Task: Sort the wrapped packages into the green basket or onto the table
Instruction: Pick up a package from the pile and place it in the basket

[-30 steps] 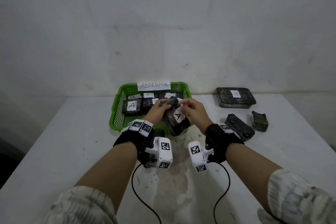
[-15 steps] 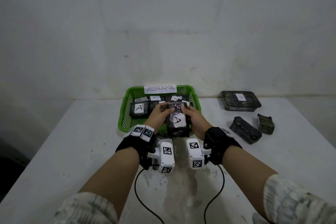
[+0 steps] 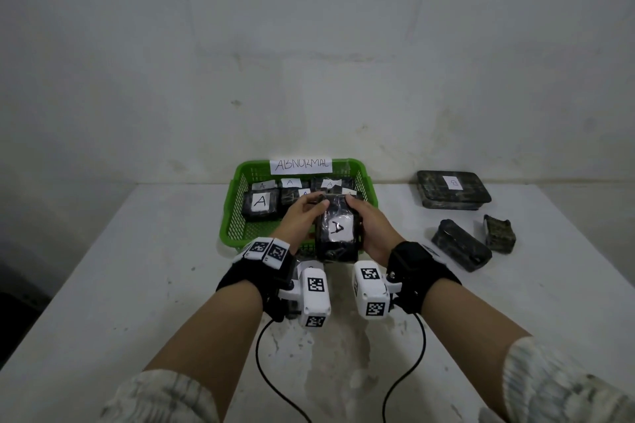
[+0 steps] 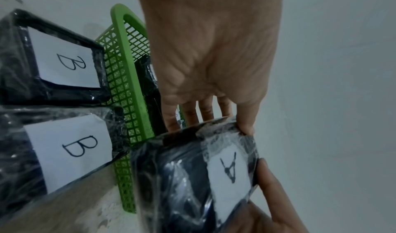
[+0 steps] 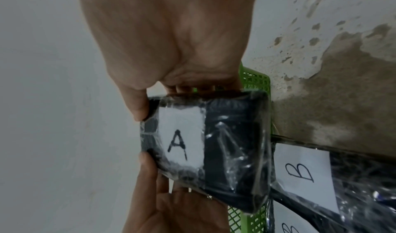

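A black plastic-wrapped package with a white "A" label (image 3: 338,230) is held label-up over the front rim of the green basket (image 3: 240,178). My left hand (image 3: 302,213) grips its left side and far end, with the thumb on top (image 4: 246,126). My right hand (image 3: 369,226) grips the right side, thumb on the label edge (image 5: 139,111). The basket carries an "ABNORMAL" sign (image 3: 302,165) and holds several "A" packages (image 3: 261,202). Two "B" packages (image 4: 64,64) (image 4: 70,150) lie on the table by the basket's front, under my wrists.
At the right of the white table (image 3: 137,285) lie a large wrapped package (image 3: 453,190) and two smaller ones (image 3: 460,245) (image 3: 500,233). A wall (image 3: 309,61) stands directly behind the basket. Two black cables (image 3: 264,364) trail from my wrists toward the front edge.
The package went from tilted and pinched at its top to lying label-up between both hands, which now grip its sides. It sits slightly nearer me over the basket's front rim.
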